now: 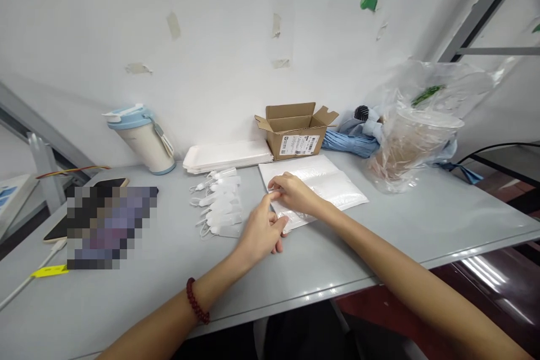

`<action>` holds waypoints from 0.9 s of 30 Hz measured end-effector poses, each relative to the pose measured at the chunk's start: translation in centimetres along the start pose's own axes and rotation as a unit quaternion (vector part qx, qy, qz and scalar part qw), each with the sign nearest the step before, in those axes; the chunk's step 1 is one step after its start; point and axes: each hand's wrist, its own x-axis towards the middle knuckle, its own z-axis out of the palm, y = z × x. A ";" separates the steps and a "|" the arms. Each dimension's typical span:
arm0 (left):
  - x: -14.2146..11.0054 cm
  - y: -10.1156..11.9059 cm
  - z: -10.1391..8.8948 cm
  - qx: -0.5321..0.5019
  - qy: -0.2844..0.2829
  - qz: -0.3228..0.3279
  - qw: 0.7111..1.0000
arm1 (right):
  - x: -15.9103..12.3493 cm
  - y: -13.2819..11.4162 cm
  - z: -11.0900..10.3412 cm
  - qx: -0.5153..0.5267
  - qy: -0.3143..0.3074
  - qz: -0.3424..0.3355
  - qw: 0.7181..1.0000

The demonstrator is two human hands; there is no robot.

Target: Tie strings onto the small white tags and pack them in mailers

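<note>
A white padded mailer [333,183] lies flat on the grey table, its left end under my hands. My left hand [262,229] is closed at the mailer's near left corner, thumb on top and fingers curled below. My right hand [293,192] rests over the left edge, with its fingertips pinched together close to my left index finger. The edge between the fingertips is partly hidden. Left of the hands, several small translucent plastic bottles [221,205] with thin looped ends lie in a row.
Behind the mailer stands an open cardboard box [295,140], beside a stack of white mailers [228,154]. A tumbler [145,143] leans by the wall. At right are blue cloth [350,140] and a bagged cup [413,146]. A phone [84,208] and white cable [29,278] lie left.
</note>
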 end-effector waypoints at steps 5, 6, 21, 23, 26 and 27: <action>0.1 0.0 0.0 -0.009 -0.001 -0.007 1.000 | -0.2 -0.4 -0.5 -0.012 -0.010 0.014 1.000; 0.1 0.0 0.0 -0.009 -0.002 -0.003 1.000 | -0.3 -0.5 -0.6 -0.020 -0.010 0.011 1.000; 0.4 -1.1 0.0 -0.034 -0.003 0.004 0.999 | -1.4 -0.3 -4.2 -0.181 -0.060 0.072 0.979; 0.4 -1.0 0.0 -0.036 -0.001 0.005 0.999 | -1.3 0.2 -4.4 -0.191 -0.062 0.089 0.976; 0.4 -0.9 0.0 -0.043 -0.001 0.001 0.999 | -1.3 0.6 -4.4 -0.188 -0.064 0.097 0.975; 0.4 -0.9 0.0 -0.045 0.000 0.001 0.999 | -1.2 0.6 -4.3 -0.183 -0.063 0.096 0.976</action>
